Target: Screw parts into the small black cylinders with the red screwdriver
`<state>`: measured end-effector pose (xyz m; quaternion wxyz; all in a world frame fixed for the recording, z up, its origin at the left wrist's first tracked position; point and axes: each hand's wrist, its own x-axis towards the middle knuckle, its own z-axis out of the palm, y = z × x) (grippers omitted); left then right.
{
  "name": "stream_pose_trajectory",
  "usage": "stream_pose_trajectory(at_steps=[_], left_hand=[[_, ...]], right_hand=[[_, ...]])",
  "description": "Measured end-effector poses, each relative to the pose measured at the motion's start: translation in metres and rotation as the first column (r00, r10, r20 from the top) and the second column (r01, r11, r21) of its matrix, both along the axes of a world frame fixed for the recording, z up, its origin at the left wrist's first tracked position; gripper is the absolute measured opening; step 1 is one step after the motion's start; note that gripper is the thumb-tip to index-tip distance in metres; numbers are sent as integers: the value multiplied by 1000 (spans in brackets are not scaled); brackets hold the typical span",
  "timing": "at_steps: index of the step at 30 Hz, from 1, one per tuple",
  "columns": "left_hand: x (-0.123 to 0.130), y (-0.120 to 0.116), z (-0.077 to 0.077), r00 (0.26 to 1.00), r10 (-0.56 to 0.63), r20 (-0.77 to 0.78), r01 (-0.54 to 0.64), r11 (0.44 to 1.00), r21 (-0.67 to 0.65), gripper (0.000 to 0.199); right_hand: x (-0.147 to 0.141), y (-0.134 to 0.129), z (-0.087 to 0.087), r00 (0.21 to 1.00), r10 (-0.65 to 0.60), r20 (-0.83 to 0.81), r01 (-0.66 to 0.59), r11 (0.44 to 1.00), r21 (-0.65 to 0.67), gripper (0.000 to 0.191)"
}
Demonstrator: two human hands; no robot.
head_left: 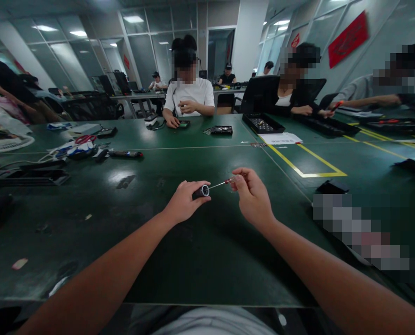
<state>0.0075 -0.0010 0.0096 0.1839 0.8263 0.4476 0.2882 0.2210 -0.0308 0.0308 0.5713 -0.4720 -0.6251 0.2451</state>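
Above the middle of the green table (207,260), my left hand (184,202) is closed round a short black cylinder (199,191). A silvery ring surrounds its open-looking end, which faces toward me and to the right. My right hand (251,193) pinches the clear and red handle of a small screwdriver (228,180). The thin metal shaft points left, and its tip meets the rim of the cylinder's end; whether it goes inside I cannot tell. My fingers hide most of the cylinder's body and part of the handle.
A black pen-like tool (126,154) lies to the left, near red-handled scissors (85,139) and cables. Black trays (263,123) stand at the far right. Yellow tape (324,174) marks the tabletop. Several people sit across the table; one person (189,95) works directly opposite.
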Motion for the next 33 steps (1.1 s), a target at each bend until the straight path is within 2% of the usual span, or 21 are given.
stream_pose_trajectory(at_steps=[3, 6, 8, 10, 14, 20, 29, 33], left_hand=[[0, -1, 1, 1000, -12, 8, 12, 1000, -2, 40], [-1, 0, 3, 999, -32, -42, 33, 999, 28, 41], [-2, 2, 4, 995, -35, -95, 39, 998, 46, 41], [-5, 4, 5, 992, -24, -124, 27, 999, 28, 40], [-7, 6, 5, 996, -4, -93, 3, 1000, -10, 39], [-5, 5, 4, 998, -9, -56, 9, 1000, -4, 39], [-4, 3, 3, 999, -12, -31, 13, 1000, 19, 39], [-3, 3, 4, 999, -18, -30, 19, 1000, 17, 40]], right_hand=[[-2, 3, -2, 998, 20, -55, -21, 1000, -21, 25], [-1, 12, -6, 967, 15, -254, -49, 991, -127, 30], [3, 22, -11, 884, 15, -467, -178, 935, -307, 32], [7, 30, -16, 827, -41, -561, -245, 872, -424, 37], [10, 34, -19, 859, -9, -513, -195, 919, -343, 34], [2, 24, -14, 876, 3, -482, -114, 973, -201, 29], [0, 11, -10, 964, 74, -254, -85, 996, -30, 26], [0, 6, -6, 992, 49, -116, -50, 999, -13, 25]])
